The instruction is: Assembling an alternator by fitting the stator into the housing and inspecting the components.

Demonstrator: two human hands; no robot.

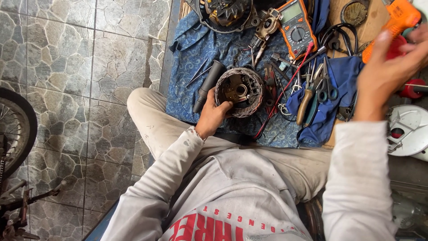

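Note:
My left hand grips the near rim of a round motor stator with copper windings, resting on a blue patterned cloth. My right hand is raised at the right and holds an orange tool by its handle. A black cylinder lies just left of the stator.
An orange multimeter with a red lead, scissors, pliers, a wooden-handled screwdriver and tweezers lie on the cloths. A round metal housing sits at the top. A white cover is at right, a wheel on the stone floor at left.

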